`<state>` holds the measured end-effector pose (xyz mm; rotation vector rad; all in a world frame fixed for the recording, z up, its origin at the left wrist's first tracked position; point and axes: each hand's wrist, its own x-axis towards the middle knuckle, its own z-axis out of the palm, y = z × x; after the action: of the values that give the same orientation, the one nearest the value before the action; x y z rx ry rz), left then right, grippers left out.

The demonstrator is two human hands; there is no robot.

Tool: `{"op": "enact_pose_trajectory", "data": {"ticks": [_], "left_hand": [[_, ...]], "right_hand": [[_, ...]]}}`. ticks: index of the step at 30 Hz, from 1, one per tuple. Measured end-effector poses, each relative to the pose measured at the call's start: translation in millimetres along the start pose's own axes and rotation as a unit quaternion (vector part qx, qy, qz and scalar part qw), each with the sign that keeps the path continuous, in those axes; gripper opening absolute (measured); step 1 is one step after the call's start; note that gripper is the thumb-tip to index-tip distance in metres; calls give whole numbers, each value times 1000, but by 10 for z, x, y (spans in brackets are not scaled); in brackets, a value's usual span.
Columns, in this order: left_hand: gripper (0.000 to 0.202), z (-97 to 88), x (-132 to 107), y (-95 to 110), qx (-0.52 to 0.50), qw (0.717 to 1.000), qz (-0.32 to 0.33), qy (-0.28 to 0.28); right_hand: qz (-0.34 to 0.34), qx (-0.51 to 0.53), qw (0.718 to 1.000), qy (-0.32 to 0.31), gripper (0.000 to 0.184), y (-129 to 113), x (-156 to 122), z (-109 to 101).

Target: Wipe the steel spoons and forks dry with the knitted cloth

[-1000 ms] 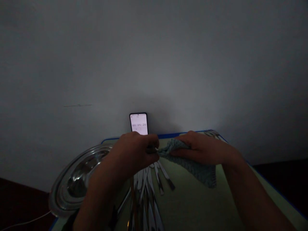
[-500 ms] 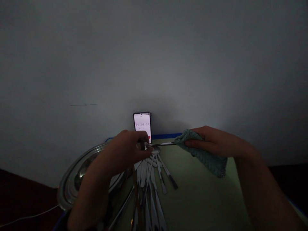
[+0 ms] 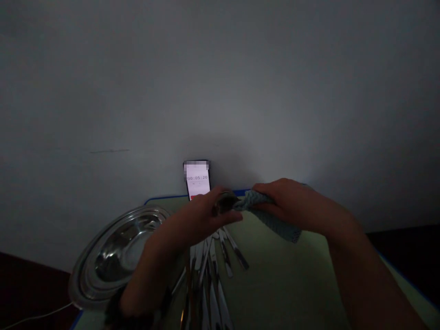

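My left hand [image 3: 202, 213] is closed around the bowl end of a metal spoon [image 3: 226, 200], thumb below and fingers above. The rest of the spoon is hidden by the hand and cloth. My right hand [image 3: 287, 201] pinches a folded, light blue-green cloth [image 3: 278, 224], whose gathered tip meets the spoon beside my left hand. Below my hands a pile of metal cutlery [image 3: 213, 279], with several handles fanned towards me, lies on the pale green table [image 3: 275, 284].
To the left stands a shiny metal basin [image 3: 85, 270] with a wide rim, partly behind my left forearm. A phone [image 3: 198, 179] showing a timer leans against the grey wall [image 3: 220, 82]. A white cable [image 3: 41, 316] runs at lower left. Blue edging borders the table.
My hands have come together; the cloth in my right hand has slid left along the spoon to my left hand. The view has shifted slightly, showing more of the basin.
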<state>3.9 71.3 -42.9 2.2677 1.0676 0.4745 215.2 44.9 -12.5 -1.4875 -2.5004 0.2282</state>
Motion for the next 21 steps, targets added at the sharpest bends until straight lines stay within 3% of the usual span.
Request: {"op": "enact_pose_trajectory", "data": {"ticks": [1,3,5,9,12,16,21], "left_hand": [[40,-26,-9,-7,-34,999,-14,-20],[59,-75,-25,0,-78,996,-52,-5],[65,-108,-30,34,-85,993,-80,6],[49,-152,-49,98,-74,995,-66,-1],[30,-190,-83,72,-92,995,-27,7],[32,-221,-109,-19,-98,995,-1,15],[27,-256,-144,-1,-121,992,-22,-20]], "right_hand": [[9,-13,1000,16,13,-5,3,-7],[8,-32,999,41,14,-17,14,-21],[-6,-47,997,55,19,-34,27,-33],[-27,-20,997,65,20,-30,46,-32],[-45,60,997,25,18,27,58,-16],[-54,140,988,-40,26,109,62,6],[-50,168,984,-41,28,139,42,20]]}}
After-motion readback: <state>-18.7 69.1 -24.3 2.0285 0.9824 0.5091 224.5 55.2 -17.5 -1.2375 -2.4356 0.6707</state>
